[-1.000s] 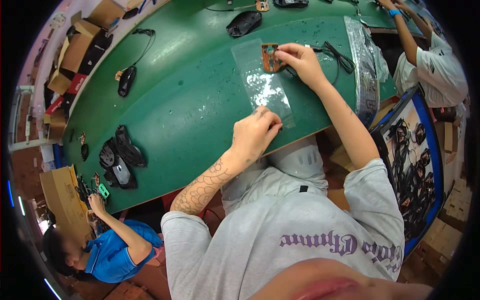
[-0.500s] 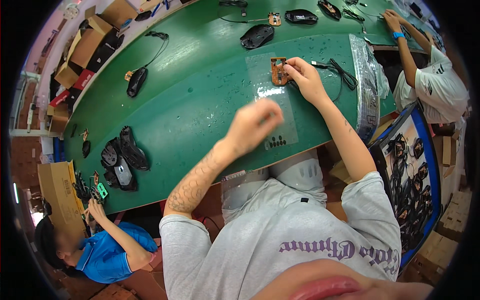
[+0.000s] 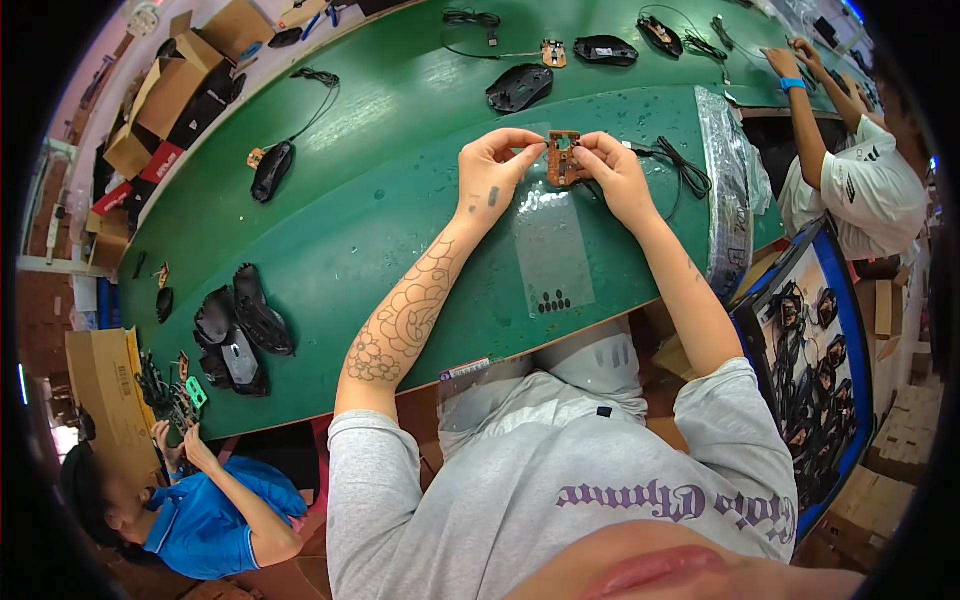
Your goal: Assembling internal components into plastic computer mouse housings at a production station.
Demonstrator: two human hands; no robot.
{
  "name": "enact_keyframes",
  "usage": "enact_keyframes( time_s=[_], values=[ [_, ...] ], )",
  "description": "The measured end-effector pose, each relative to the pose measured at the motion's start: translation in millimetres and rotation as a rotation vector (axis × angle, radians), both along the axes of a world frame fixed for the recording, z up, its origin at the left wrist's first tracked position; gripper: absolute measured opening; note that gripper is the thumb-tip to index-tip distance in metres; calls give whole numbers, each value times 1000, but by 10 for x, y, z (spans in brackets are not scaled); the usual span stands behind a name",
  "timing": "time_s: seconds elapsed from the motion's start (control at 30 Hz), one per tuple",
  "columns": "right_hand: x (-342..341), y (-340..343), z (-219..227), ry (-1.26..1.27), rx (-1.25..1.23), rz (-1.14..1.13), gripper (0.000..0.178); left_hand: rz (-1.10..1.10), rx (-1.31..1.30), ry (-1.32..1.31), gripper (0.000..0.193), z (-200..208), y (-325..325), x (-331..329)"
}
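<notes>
Being steadied, presumably, the upper-centre circuit board point(image 3: 561, 172) was gripped by the right hand point(image 3: 614, 176). The left hand point(image 3: 492, 170) was pinched alongside, contents unclear.

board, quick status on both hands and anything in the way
Right hand pinching board. Left hand at its left edge, contact unclear. Clear sheet nearby, nothing visibly blocking.

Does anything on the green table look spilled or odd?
Yes: what look like clear droplets dot the green table on both sides of the clear plastic sheet, odd beside bare electronics such as the circuit board in the right hand. Whether they're wet, I can't tell.
</notes>
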State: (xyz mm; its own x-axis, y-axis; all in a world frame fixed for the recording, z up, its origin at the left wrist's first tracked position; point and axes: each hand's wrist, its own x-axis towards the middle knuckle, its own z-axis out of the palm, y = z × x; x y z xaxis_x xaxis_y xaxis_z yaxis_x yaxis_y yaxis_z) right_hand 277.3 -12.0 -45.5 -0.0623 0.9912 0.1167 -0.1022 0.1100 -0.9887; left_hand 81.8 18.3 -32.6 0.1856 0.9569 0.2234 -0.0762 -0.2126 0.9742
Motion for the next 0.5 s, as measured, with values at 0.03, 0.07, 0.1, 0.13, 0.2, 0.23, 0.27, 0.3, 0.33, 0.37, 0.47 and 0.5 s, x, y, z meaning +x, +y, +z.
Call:
enact_keyframes(
  time_s=[0.03, 0.07, 0.1, 0.13, 0.2, 0.23, 0.27, 0.3, 0.33, 0.37, 0.47, 0.5],
  values=[
    [0, -2, 8, -1, -4, -2, 13, 1, 2, 30, 8, 17, -12, -7],
    [4, -5, 9, -3, -7, -4, 13, 2, 3, 60, 8, 18, -18, -7],
    [-4, -4, 6, -4, -8, -2, 13, 4, 2, 59, 8, 13, -14, -12],
    [-7, -6, -1, -11, -4, -5, 12, 16, 29, 68, 8, 8, -11, -9],
    [-11, -9, -14, -25, 5, -11, 12, 40, 82, 85, 8, 0, -6, 0],
    [-14, -2, -17, -31, 9, -14, 12, 52, 110, 94, 9, 0, -1, -2],
    [-13, -4, -25, -32, 7, -14, 12, 52, 107, 94, 9, 2, -1, -1],
    [-11, -2, -32, -37, 11, -17, 12, 58, 128, 121, 8, 10, 6, -2],
    [-10, 2, -38, -42, 15, -20, 12, 63, 148, 148, 7, 23, 16, -4],
    [-8, 4, -44, -47, 20, -22, 12, 69, 169, 174, 6, 35, 23, -5],
    [-12, 3, -62, -60, 26, -31, 12, 85, 183, 219, 7, 33, 34, -8],
    [-13, 2, -68, -68, 27, -37, 12, 94, 178, 236, 8, 29, 37, -7]
  ],
)
